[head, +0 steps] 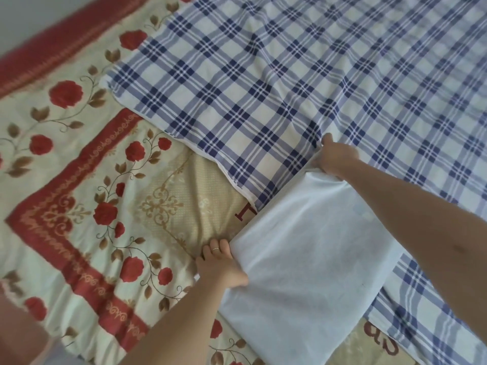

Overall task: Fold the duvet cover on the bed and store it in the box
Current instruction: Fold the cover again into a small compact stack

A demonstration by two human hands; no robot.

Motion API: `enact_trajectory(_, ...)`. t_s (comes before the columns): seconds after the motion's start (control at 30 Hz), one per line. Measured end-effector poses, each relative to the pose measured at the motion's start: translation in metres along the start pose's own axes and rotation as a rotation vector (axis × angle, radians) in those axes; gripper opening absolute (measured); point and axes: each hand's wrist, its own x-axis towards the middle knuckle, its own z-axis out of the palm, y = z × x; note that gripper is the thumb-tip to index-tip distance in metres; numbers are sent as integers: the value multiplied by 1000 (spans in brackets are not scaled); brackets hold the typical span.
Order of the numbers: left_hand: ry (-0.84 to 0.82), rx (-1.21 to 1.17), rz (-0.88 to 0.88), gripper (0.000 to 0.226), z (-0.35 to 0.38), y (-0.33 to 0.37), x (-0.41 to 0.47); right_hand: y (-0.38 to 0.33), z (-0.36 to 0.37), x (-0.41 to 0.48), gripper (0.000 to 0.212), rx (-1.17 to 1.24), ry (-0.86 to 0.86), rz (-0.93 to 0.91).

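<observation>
The duvet cover [290, 75] is blue-and-white plaid and lies spread over the right and upper part of the bed. A near flap of it is turned over, showing its plain white underside [311, 254]. My left hand [220, 264], with a ring on one finger, grips the left corner of the white flap low on the bed. My right hand [336, 156] grips the flap's far corner and holds it on top of the plaid surface. The box is out of sight.
Under the cover lies a quilt [79, 180] printed with red roses, with a dark red border and a beige patterned middle. The bed's red edge [52, 48] runs along the upper left, with a pale wall behind it.
</observation>
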Motion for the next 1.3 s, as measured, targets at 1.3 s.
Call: enact_trajectory(1.3, -125, 292, 13, 81, -36, -5, 3, -3, 27, -27, 68, 167, 156, -371)
